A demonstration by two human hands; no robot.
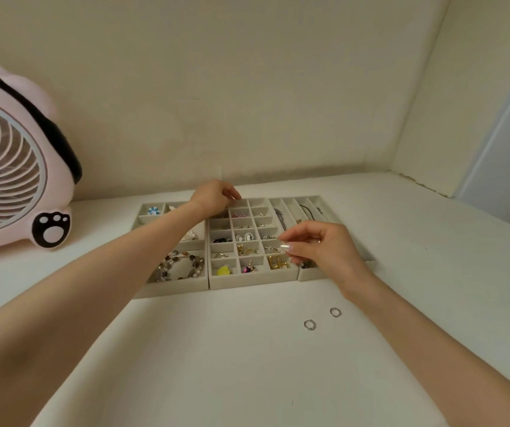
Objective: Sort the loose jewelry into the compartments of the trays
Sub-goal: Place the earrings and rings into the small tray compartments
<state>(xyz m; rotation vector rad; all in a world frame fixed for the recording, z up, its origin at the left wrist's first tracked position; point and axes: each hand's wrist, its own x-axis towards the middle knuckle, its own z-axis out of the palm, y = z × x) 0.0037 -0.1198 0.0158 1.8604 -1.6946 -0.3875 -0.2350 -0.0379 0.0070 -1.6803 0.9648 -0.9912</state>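
Observation:
Three beige jewelry trays stand side by side against the wall. The left tray (142, 289) holds beaded bracelets (179, 266). The middle tray (253, 282) is a grid of small compartments with rings and earrings. The right tray (309, 274) has long slots with necklaces (281, 218). My left hand (213, 195) hovers over the grid's far row with its fingertips drawn together. My right hand (321, 248) is above the grid's right edge, thumb and fingers pinched; nothing shows between them. Two loose silver hoops (309, 324) (335, 311) lie on the white table in front of the trays.
A pink fan (16, 167) with a paw print stands at the left, close to the left tray. Walls close the back and the right side. The white tabletop (216, 349) stretches in front of the trays.

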